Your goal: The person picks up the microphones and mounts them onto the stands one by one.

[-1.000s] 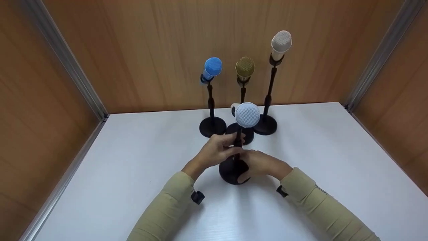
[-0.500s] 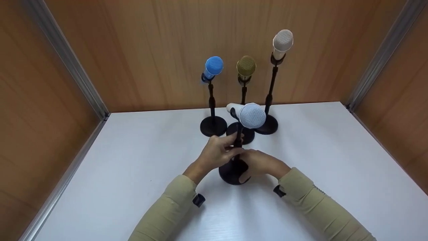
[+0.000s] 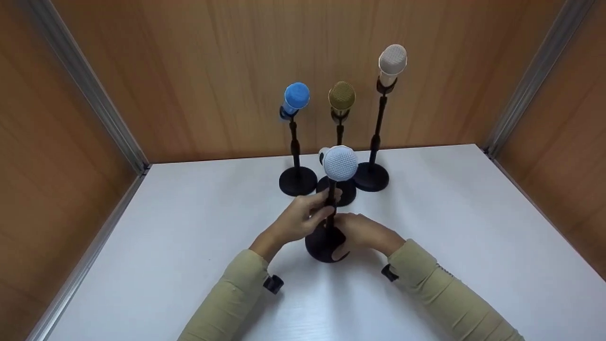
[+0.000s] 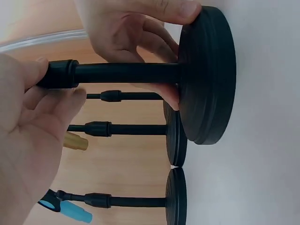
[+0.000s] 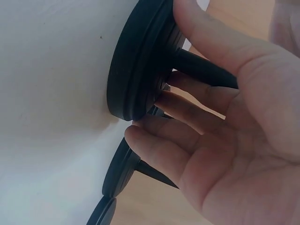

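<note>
A black desk microphone stand (image 3: 322, 246) stands upright on the white table, carrying a white microphone (image 3: 340, 163) whose mesh head faces me. My left hand (image 3: 296, 218) grips the stand's pole at its collar (image 4: 58, 74), between thumb and fingers. Lower down, my right hand (image 3: 362, 232) holds the round base (image 5: 136, 65), its thumb on the rim and its fingers around the far side. Behind stand three more microphones on black stands: a blue one (image 3: 297, 96), a gold one (image 3: 342, 96) and a taller off-white one (image 3: 393, 60).
The white table (image 3: 199, 227) meets a wood-grain panel (image 3: 213, 85) just behind the rear stands. Wood side panels with metal corner strips (image 3: 94, 90) close off left and right. The rear bases sit close together, directly beyond the held stand.
The white microphone's head swung right, showing more of its barrel, then came back to face me. Both hands keep their places on the stand. The whole head view has shifted slightly.
</note>
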The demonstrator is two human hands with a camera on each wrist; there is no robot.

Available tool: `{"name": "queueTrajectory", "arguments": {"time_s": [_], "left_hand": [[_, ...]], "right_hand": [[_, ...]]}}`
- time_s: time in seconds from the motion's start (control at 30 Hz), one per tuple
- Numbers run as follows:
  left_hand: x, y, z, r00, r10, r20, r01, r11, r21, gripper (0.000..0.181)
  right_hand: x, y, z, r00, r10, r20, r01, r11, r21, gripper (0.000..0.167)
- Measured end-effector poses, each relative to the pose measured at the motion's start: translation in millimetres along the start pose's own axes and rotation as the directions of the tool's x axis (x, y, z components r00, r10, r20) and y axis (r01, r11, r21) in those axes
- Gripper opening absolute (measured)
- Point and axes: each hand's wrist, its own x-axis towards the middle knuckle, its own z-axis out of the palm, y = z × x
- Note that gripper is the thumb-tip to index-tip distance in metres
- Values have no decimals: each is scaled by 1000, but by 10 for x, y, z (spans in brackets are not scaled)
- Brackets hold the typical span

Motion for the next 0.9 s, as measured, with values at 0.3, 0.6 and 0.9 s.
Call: {"name": "queueTrajectory", "arguments": {"time_s": [0.3, 0.6, 0.9], "left_hand": [[-36, 3, 50, 984, 125, -130, -105, 983, 147, 33], [28, 102, 150, 955, 104, -278, -43, 975, 219, 22], [-41, 78, 75, 985, 15, -174, -10, 999, 31, 15]], "right_hand": [[-1, -138, 27, 999, -3, -34, 0, 997, -72, 58], [-43, -179, 12, 991, 117, -64, -118, 993, -4, 65], [-26, -168, 37, 997, 57, -60, -58, 998, -20, 63]]}}
